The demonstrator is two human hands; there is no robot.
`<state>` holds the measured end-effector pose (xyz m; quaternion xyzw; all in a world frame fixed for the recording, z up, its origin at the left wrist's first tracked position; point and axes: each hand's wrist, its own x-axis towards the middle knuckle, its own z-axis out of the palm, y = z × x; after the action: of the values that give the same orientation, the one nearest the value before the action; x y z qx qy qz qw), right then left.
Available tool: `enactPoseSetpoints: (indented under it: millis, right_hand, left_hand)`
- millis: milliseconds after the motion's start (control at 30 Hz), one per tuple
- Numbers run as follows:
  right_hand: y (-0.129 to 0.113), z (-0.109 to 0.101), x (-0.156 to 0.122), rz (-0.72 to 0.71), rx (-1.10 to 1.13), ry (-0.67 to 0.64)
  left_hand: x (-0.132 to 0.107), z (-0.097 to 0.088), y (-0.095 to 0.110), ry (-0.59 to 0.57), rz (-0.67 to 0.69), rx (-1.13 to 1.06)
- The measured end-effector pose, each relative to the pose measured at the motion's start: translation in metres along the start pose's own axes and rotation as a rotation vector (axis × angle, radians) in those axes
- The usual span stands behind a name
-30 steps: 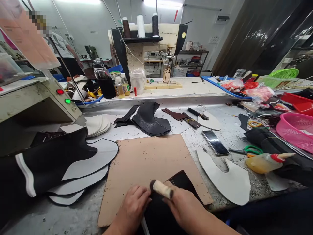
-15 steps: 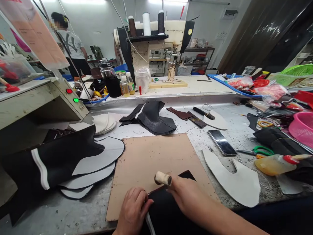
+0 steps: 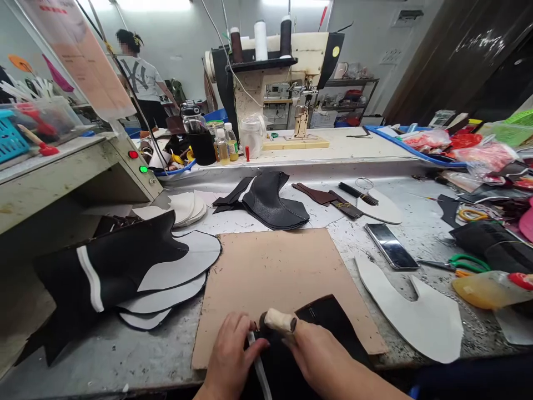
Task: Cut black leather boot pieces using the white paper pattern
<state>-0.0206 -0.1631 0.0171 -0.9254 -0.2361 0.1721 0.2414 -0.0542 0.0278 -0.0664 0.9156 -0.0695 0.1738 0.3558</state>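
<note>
In the head view, my right hand [image 3: 318, 347] is closed round a small hammer [image 3: 280, 321]. Its head is pale with dark ends, and my fist hides the handle. Below it lies a black leather piece [image 3: 331, 316], partly on a tan board [image 3: 266, 266] and reaching over the front edge. My left hand [image 3: 233, 347] pinches the leather's left edge beside a white strip [image 3: 261, 373], its fingertips close to the hammer head. Whether the hammer touches the leather is hard to tell.
Stacked black and grey leather pieces [image 3: 120, 272] lie left of the board, more black pieces [image 3: 275, 205] behind it. On the right are a phone [image 3: 391, 246], a white curved piece [image 3: 420, 311], scissors [image 3: 462, 264] and a glue bottle [image 3: 487, 289]. A sewing machine [image 3: 287, 83] stands behind; a person [image 3: 144, 83] is farther back.
The hammer has come down toward the leather beside my left fingers. More of the leather's far corner shows right of my right hand. The whole view has shifted slightly.
</note>
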Motion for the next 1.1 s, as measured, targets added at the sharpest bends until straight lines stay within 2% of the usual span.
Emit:
enactPoseSetpoints:
  millis: [67, 133, 200, 267, 400, 567, 700, 800, 933, 1100]
  right_hand:
    - [0.005, 0.007, -0.001, 0.015, -0.033, -0.05]
    - [0.007, 0.01, -0.003, 0.02, -0.059, -0.061]
    - [0.007, 0.009, -0.005, 0.024, -0.072, -0.062]
    - [0.006, 0.008, -0.006, 0.024, -0.078, -0.061]
    - [0.007, 0.009, -0.007, 0.02, -0.081, -0.061]
    - [0.016, 0.015, -0.004, -0.02, -0.043, -0.038]
    - [0.013, 0.008, -0.004, -0.037, -0.025, -0.048]
    - [0.004, 0.001, -0.005, -0.091, 0.052, -0.025]
    - [-0.003, 0.004, -0.003, -0.118, 0.102, 0.061]
    - [-0.004, 0.0, 0.001, -0.107, 0.072, -0.025]
  left_hand:
    - [0.009, -0.011, 0.002, -0.141, -0.267, -0.008]
    - [0.022, -0.021, 0.008, -0.358, -0.475, 0.037]
    - [0.032, -0.028, 0.014, -0.512, -0.519, 0.071]
    - [0.036, -0.03, 0.017, -0.516, -0.455, 0.031]
    - [0.021, -0.022, 0.009, -0.354, -0.266, -0.088]
    - [-0.001, -0.016, -0.006, -0.142, 0.238, -0.067]
    - [-0.001, -0.018, -0.007, -0.058, 0.479, 0.043]
    - [0.001, -0.019, -0.004, -0.042, 0.555, 0.064]
    - [0.001, -0.021, -0.002, -0.043, 0.542, 0.066]
    - [-0.002, -0.02, -0.003, -0.059, 0.524, 0.065]
